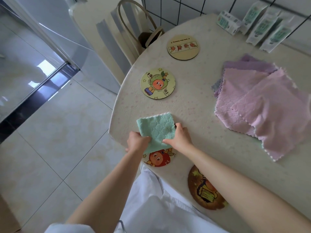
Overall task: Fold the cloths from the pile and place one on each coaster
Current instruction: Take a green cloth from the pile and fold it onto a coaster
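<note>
A folded mint-green cloth lies near the table's left edge, its near part over a round coaster with a red cartoon figure. My left hand grips the cloth's near left corner. My right hand holds its right edge. A pile of pink and purple cloths lies spread at the right. Three other round coasters are bare: a green-figure coaster, a beige coaster farther back, and a dark brown coaster partly hidden under my right forearm.
The table has a curved edge at the left, with tiled floor beyond. A chair with a bag stands behind the table. Several white-and-green cartons line the far right by the tiled wall.
</note>
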### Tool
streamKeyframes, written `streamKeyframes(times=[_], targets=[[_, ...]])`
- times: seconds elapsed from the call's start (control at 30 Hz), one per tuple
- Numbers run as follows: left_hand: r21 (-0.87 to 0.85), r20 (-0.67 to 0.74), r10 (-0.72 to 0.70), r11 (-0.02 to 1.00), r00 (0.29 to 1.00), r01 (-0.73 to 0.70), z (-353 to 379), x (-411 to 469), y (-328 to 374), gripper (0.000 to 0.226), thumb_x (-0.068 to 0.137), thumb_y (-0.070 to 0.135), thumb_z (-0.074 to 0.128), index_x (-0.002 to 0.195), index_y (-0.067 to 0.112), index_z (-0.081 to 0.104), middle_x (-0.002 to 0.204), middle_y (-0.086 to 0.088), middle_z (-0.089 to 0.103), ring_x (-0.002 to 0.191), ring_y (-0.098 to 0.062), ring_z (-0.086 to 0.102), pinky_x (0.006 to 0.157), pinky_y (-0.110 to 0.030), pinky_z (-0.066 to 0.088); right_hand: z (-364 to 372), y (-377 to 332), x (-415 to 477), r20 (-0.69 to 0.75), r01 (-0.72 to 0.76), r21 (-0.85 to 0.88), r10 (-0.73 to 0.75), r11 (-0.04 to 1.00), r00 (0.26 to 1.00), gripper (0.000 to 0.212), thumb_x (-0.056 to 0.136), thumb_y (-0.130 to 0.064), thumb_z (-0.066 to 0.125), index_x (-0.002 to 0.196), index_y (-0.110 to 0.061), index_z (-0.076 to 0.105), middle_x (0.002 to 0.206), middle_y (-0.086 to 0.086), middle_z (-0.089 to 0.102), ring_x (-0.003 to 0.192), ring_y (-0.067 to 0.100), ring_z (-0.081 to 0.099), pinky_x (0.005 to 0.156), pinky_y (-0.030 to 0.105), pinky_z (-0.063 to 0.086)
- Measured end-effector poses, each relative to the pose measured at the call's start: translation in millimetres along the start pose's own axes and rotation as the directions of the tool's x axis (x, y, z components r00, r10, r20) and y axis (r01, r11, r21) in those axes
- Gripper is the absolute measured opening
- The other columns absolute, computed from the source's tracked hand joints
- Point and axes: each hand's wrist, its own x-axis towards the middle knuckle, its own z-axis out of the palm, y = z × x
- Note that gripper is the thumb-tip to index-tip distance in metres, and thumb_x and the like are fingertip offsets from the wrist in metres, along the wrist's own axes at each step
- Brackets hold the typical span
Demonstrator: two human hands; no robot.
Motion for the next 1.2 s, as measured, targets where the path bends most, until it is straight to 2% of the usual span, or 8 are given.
streamKeyframes(times=[0.2, 0.33, 0.43, 0.5, 0.63, 0.87, 1.0, 1.2], targets=[[-0.428, 0.279, 0.049, 0.900, 0.959, 0.079, -18, -12, 18, 0.025, 0.080, 0.008, 0.066, 0.105, 0.006, 0.064, 0.096, -0.014, 0.070, 0.084, -0.030, 0.070, 0.073, -0.045, 0.059, -16, 5, 4, 0.153, -0.149, 0.342, 0.101, 0.928, 0.983, 0.080, 0.067, -0.034, 0.083, 0.132, -0.013, 0.041, 0.114, 0.002, 0.058, 0.095, 0.016, 0.056, 0.072, 0.025, 0.047], [-0.514, 0.498, 0.132, 0.841, 0.857, 0.168, -34, -15, 40, 0.030, 0.085, 0.008, 0.058, 0.114, 0.007, 0.058, 0.108, -0.016, 0.065, 0.096, -0.033, 0.065, 0.075, -0.049, 0.057, -30, 6, 2, 0.326, -0.267, 0.548, 0.092, 0.793, 0.941, 0.050, 0.072, -0.032, 0.080, 0.114, -0.013, 0.060, 0.092, -0.002, 0.067, 0.072, 0.013, 0.059, 0.049, 0.018, 0.038], [-0.494, 0.607, 0.150, 0.840, 0.780, 0.223, -41, -7, 62, 0.031, 0.084, 0.011, 0.056, 0.114, 0.006, 0.053, 0.115, -0.018, 0.057, 0.105, -0.033, 0.058, 0.078, -0.048, 0.054, -42, 4, 7, 0.394, -0.331, 0.667, 0.061, 0.668, 0.917, 0.046, 0.074, -0.027, 0.079, 0.112, -0.010, 0.060, 0.098, 0.002, 0.071, 0.087, 0.017, 0.066, 0.073, 0.028, 0.052], [-0.492, 0.652, 0.162, 0.834, 0.740, 0.252, -46, 2, 79, 0.034, 0.081, 0.013, 0.058, 0.113, 0.006, 0.051, 0.121, -0.019, 0.054, 0.113, -0.035, 0.054, 0.086, -0.050, 0.052, -55, 2, 15, 0.418, -0.348, 0.738, 0.013, 0.578, 0.908, 0.049, 0.075, -0.024, 0.077, 0.117, -0.007, 0.058, 0.109, 0.007, 0.069, 0.103, 0.023, 0.064, 0.096, 0.041, 0.049], [-0.519, 0.684, 0.212, 0.813, 0.698, 0.262, -48, 26, 127, 0.036, 0.082, 0.012, 0.057, 0.117, 0.005, 0.050, 0.121, -0.019, 0.056, 0.112, -0.033, 0.057, 0.081, -0.044, 0.054, -94, -10, 41, 0.393, -0.348, 0.866, -0.060, 0.358, 0.918, 0.035, 0.086, -0.014, 0.065, 0.121, -0.009, 0.057, 0.113, 0.013, 0.065, 0.101, 0.026, 0.062, 0.082, 0.036, 0.054], [-0.507, 0.598, 0.302, 0.860, 0.742, 0.058, -28, 78, 230, 0.027, 0.091, 0.009, 0.057, 0.117, 0.005, 0.055, 0.115, -0.019, 0.064, 0.093, -0.030, 0.066, 0.054, -0.033, 0.057, -155, -38, 118, 0.190, -0.190, 0.884, 0.044, 0.427, 0.981, 0.031, 0.091, -0.013, 0.059, 0.117, -0.028, 0.053, 0.100, 0.006, 0.067, 0.080, 0.021, 0.060, 0.067, 0.029, 0.047], [-0.443, 0.542, 0.356, 0.891, 0.761, -0.101, -11, 113, 289, 0.026, 0.091, 0.014, 0.060, 0.115, 0.006, 0.057, 0.114, -0.014, 0.065, 0.098, -0.026, 0.067, 0.077, -0.041, 0.059, -194, -54, 170, 0.060, -0.106, 0.872, 0.110, 0.477, 0.992, 0.036, 0.092, -0.009, 0.056, 0.119, -0.032, 0.049, 0.097, 0.002, 0.068, 0.076, 0.017, 0.063, 0.060, 0.026, 0.047], [-0.390, 0.436, 0.465, 0.869, 0.771, -0.304, 15, 161, 361, 0.013, 0.091, 0.010, 0.060, 0.105, 0.010, 0.061, 0.104, -0.007, 0.069, 0.089, -0.020, 0.069, 0.064, -0.026, 0.058, -241, -77, 245, -0.135, 0.007, 0.851, 0.206, 0.525, 0.969, 0.032, 0.089, -0.013, 0.061, 0.118, -0.023, 0.056, 0.101, 0.005, 0.065, 0.077, 0.017, 0.062, 0.067, 0.028, 0.051]])
